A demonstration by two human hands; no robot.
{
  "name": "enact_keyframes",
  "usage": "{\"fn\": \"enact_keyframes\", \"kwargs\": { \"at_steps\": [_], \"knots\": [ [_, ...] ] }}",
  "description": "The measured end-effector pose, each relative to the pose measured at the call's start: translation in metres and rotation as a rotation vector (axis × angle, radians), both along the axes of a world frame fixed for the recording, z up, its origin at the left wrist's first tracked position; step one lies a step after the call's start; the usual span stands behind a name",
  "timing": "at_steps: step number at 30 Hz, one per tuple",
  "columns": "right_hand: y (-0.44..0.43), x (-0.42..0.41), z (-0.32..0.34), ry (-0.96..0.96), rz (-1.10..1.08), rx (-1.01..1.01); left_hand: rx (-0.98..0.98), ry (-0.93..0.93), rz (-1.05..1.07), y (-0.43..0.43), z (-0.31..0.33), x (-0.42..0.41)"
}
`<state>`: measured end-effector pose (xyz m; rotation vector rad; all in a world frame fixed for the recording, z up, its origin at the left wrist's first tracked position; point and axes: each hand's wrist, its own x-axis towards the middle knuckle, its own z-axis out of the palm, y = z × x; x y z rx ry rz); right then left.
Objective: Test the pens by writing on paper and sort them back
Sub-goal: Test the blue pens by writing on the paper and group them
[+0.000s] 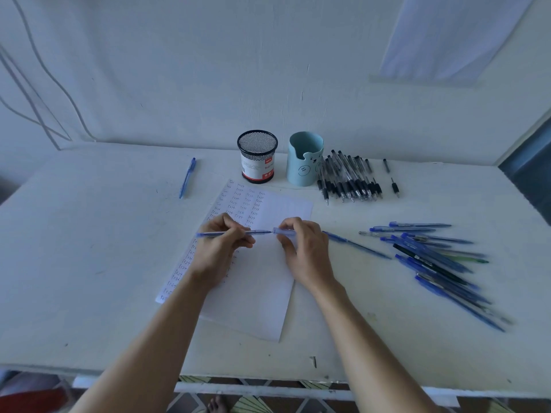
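The white tabletop [89, 263] carries a sheet of paper [259, 293] at its middle, rows of "Test" written down its left side. A loose heap of blue pens [432, 257] lies toward the right edge, and black pens [348, 180] sit by the far edge beside a pale blue cup [302, 162] and a mesh cup [258, 159]; their insides cannot be told. Over the paper, the left hand [217, 248] curls its fingers round a blue pen [259, 232] held level, palm down. The right hand [307, 251] pinches the cap [284, 232] just beside the tip.
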<state>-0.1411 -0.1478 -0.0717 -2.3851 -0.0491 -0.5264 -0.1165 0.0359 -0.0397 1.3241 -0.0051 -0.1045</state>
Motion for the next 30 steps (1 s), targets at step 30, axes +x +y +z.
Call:
{"fn": "enact_keyframes", "kwargs": {
  "at_steps": [30],
  "knots": [
    [0.004, -0.001, 0.013, 0.125, 0.022, 0.009, 0.022, -0.006, -0.007, 0.001, 0.000, 0.001]
  ]
}}
